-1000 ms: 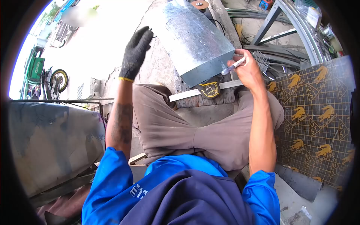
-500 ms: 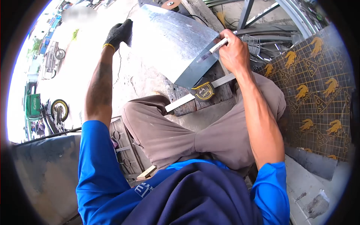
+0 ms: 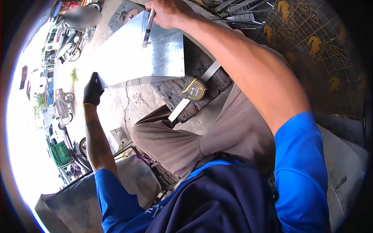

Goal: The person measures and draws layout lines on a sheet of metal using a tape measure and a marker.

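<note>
A shiny bent piece of sheet metal (image 3: 165,52) lies ahead of my knees, its left part washed out by glare. My left hand (image 3: 93,91), in a dark glove with a yellow cuff, is closed on its near left corner. My right hand (image 3: 169,13) is bare and reaches across to the far edge of the metal. Between its fingers is a marker (image 3: 148,31), its lower end over the metal surface. Closer to me, a black and yellow tape measure (image 3: 194,89) rests on a flat metal ruler (image 3: 179,110), which lies across a worn wooden block (image 3: 190,112).
A round disc (image 3: 132,14) on a dark board is beyond the metal. A wire basket (image 3: 244,17) and a patterned sheet (image 3: 307,39) stand to the right. Motorbikes, a cart (image 3: 62,101) and a green box (image 3: 61,153) are out on the left.
The sheet metal has turned, and its bent side now faces nearer me. My left hand has come down and closer with its corner. My right hand has moved left to the far edge with the marker.
</note>
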